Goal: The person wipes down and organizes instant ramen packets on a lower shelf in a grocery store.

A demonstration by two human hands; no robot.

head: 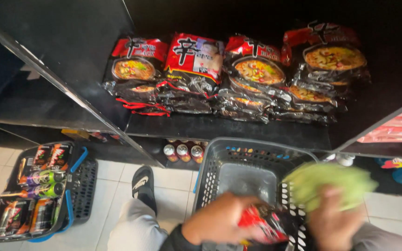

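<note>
Red packet [261, 223] is gripped in the left hand [217, 218], a blurred green pack [329, 183] in the right hand [331, 218]; either might slip into the grey basket [210, 172]

This was a shop aisle: stacked red-and-black noodle packets [229, 76] filled a black shelf [229, 128] above the hand [217, 218], with grey shopping baskets [210, 179] and canned drinks [36, 190] on the tiled floor [112, 179] beside it.
</note>
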